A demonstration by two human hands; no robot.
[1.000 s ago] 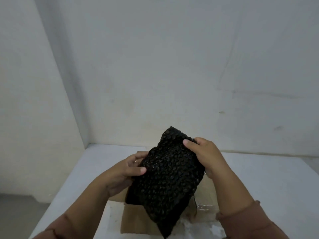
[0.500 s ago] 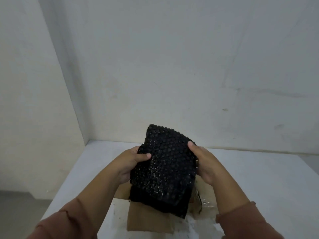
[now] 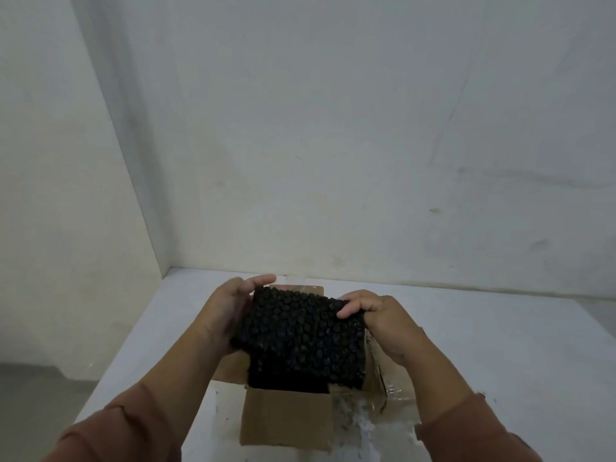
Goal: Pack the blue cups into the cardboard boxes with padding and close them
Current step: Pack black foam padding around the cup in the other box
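Note:
A bundle of black bubble wrap (image 3: 300, 341) sits in the mouth of an open cardboard box (image 3: 286, 423) on the white table (image 3: 500, 345). Its lower part is inside the box, its top stands above the rim. My left hand (image 3: 230, 308) presses flat against the bundle's left side, fingers spread over the top edge. My right hand (image 3: 380, 315) grips the bundle's upper right corner with curled fingers. No blue cup shows; what the wrap holds is hidden.
The box flaps stand open, the near flap (image 3: 286, 421) hanging toward me and a taped flap (image 3: 383, 371) at the right. White walls meet in a corner behind the table. The table's left edge drops to a grey floor (image 3: 33, 395).
The black bubble wrap bundle has gone down from chest height into the open box, and both hands have followed it down, staying on its sides.

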